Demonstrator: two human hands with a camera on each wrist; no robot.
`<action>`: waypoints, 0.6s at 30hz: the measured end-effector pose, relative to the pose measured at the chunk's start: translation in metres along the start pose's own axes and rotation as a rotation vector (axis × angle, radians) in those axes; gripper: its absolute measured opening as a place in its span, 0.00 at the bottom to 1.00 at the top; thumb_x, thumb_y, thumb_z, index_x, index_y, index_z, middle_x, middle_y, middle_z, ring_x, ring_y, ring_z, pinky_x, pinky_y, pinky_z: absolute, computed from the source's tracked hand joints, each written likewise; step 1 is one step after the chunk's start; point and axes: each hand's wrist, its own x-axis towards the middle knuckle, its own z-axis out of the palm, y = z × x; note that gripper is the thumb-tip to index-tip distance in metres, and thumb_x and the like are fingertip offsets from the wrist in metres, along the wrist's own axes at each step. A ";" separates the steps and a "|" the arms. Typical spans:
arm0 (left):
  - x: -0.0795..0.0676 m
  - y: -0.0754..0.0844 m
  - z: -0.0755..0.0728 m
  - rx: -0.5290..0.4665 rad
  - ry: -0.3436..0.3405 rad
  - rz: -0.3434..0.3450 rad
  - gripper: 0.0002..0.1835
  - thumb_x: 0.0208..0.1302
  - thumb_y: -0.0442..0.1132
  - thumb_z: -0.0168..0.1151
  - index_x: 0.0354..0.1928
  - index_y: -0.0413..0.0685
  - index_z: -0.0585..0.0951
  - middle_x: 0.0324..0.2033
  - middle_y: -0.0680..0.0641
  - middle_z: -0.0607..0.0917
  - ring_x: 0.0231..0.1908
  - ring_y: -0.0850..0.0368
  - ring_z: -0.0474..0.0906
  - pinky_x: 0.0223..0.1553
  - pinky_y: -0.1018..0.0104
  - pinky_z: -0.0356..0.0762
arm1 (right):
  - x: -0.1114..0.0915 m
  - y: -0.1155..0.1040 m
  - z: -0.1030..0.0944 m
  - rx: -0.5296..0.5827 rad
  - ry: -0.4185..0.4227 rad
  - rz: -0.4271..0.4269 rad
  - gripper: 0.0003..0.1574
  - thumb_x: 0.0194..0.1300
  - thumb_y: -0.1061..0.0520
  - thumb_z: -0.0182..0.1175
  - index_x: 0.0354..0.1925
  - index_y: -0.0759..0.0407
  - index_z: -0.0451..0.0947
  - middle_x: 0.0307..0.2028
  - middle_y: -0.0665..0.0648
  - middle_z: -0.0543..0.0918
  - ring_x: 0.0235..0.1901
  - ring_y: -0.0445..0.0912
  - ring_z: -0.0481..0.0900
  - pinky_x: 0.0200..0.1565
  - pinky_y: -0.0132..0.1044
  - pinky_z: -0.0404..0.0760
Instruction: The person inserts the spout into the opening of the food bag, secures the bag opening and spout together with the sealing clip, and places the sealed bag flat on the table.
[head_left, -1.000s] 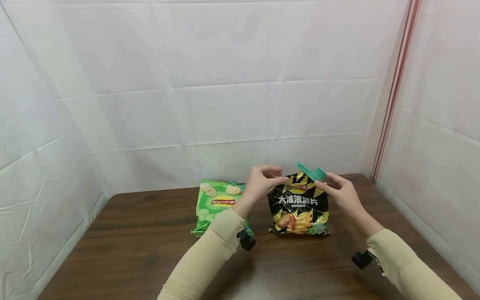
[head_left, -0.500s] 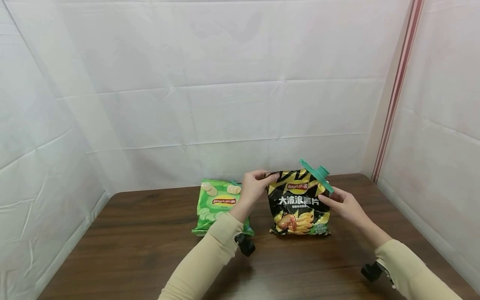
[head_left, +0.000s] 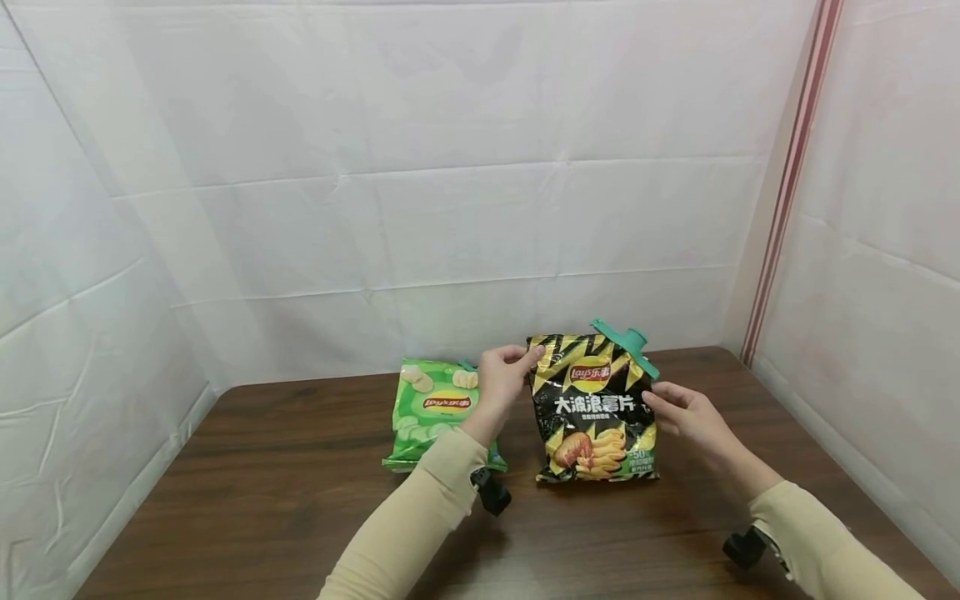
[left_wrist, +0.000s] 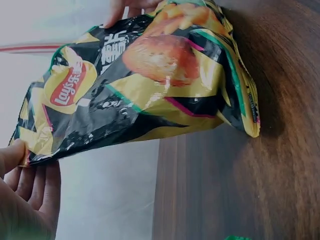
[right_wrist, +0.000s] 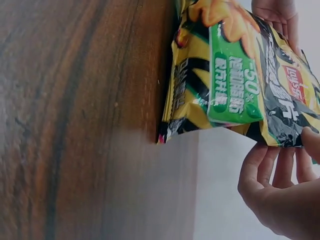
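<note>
A black and yellow chip bag (head_left: 592, 417) stands upright on the table between both hands. The left hand (head_left: 504, 379) pinches its upper left corner between thumb and fingers; in the left wrist view that thumb presses the bag's front at the corner. The right hand (head_left: 686, 412) holds the bag's right edge, thumb in front and fingers behind, as the right wrist view shows. A teal bag clip (head_left: 626, 343) with a round spout sits slanted across the upper right corner, above the right hand. Its fit on the bag's back side is hidden.
A green chip bag (head_left: 435, 412) lies left of the black one, partly covered by the left forearm; a bit of teal shows at its top edge. The dark wooden table (head_left: 300, 492) meets white sheeting (head_left: 450, 208) behind and at the sides.
The right hand has left the teal clip and moved down to the bag's right edge. The left hand has taken the upper left corner, and the bag now stands straighter, its top spread out.
</note>
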 end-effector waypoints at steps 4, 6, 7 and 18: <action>-0.002 -0.003 0.000 0.010 -0.026 -0.018 0.17 0.54 0.53 0.70 0.34 0.47 0.87 0.33 0.50 0.85 0.31 0.59 0.76 0.32 0.64 0.76 | -0.001 0.001 0.003 0.007 0.018 0.002 0.46 0.68 0.39 0.53 0.69 0.68 0.54 0.68 0.69 0.58 0.67 0.60 0.59 0.62 0.51 0.69; -0.004 -0.005 0.001 0.032 -0.072 -0.019 0.17 0.53 0.52 0.70 0.34 0.45 0.86 0.32 0.49 0.85 0.30 0.59 0.75 0.31 0.65 0.74 | -0.002 0.001 0.004 0.005 0.031 -0.002 0.44 0.68 0.39 0.53 0.67 0.67 0.56 0.67 0.68 0.60 0.65 0.57 0.62 0.61 0.50 0.71; -0.006 -0.006 0.001 0.043 -0.096 -0.023 0.17 0.53 0.51 0.71 0.35 0.45 0.86 0.32 0.49 0.85 0.30 0.60 0.75 0.31 0.65 0.74 | -0.001 0.001 0.005 0.008 0.040 0.002 0.44 0.67 0.39 0.54 0.67 0.67 0.57 0.67 0.66 0.61 0.65 0.55 0.63 0.60 0.49 0.71; -0.023 -0.021 0.006 0.162 -0.237 -0.081 0.24 0.48 0.39 0.75 0.50 0.44 0.82 0.44 0.45 0.85 0.46 0.49 0.81 0.46 0.57 0.79 | 0.007 0.004 0.010 0.052 0.073 0.042 0.46 0.66 0.37 0.53 0.69 0.64 0.58 0.67 0.66 0.62 0.65 0.55 0.64 0.60 0.48 0.71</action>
